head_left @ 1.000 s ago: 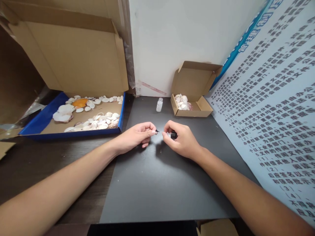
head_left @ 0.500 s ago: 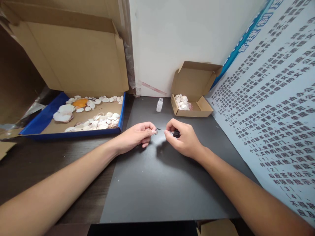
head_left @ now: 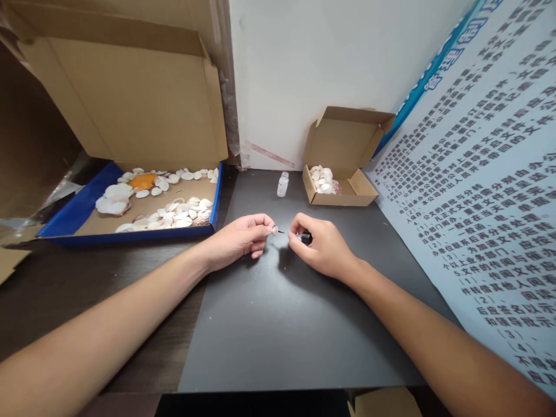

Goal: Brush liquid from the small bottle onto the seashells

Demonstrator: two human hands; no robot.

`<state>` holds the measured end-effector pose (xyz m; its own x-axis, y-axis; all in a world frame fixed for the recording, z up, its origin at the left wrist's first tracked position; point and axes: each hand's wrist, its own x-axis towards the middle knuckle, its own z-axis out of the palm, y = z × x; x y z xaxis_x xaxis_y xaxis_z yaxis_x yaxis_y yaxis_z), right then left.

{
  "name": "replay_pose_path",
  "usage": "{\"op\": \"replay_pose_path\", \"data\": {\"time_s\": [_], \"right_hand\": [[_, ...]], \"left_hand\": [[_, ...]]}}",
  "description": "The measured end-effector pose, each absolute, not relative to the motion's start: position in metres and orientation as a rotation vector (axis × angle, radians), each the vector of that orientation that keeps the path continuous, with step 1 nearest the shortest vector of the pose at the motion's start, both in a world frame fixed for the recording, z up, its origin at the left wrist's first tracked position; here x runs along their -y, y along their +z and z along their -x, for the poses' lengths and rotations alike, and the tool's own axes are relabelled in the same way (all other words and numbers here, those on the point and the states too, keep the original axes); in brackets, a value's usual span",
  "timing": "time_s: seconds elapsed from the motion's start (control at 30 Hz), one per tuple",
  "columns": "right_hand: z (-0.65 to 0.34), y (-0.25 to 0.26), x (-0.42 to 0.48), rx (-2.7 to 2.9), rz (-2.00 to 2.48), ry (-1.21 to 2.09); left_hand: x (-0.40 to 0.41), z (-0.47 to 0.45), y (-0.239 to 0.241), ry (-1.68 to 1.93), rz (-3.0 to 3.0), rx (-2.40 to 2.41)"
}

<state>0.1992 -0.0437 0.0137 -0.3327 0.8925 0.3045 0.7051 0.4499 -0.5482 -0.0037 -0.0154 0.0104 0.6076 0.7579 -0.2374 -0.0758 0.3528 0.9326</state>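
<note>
My left hand (head_left: 243, 238) rests on the black mat (head_left: 282, 324) with its fingers pinched on a tiny shell (head_left: 274, 230). Just to its right, my right hand (head_left: 319, 246) is closed on a small brush with a black cap (head_left: 305, 236). The thin brush tip points left and touches the shell. A small clear bottle (head_left: 282, 184) stands open on the mat behind both hands.
A small open cardboard box (head_left: 343, 168) with shells sits at the back right. A large blue-rimmed cardboard tray (head_left: 69, 217) with several white shells and an orange one lies at the left. A printed poster (head_left: 478, 191) leans along the right side.
The brush tip drew slightly away from the shell half a second ago and is back against it now. The view shifted a little; both hands stay in the same place.
</note>
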Motion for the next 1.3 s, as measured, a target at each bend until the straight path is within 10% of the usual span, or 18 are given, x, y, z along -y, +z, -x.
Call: {"op": "replay_pose_path", "data": {"time_s": [1.3], "right_hand": [[-0.1989,0.0117,0.046,2.145,1.144,0.49]], "left_hand": [[0.0136,0.007,0.0085,0.638,-0.991,-0.717]]}}
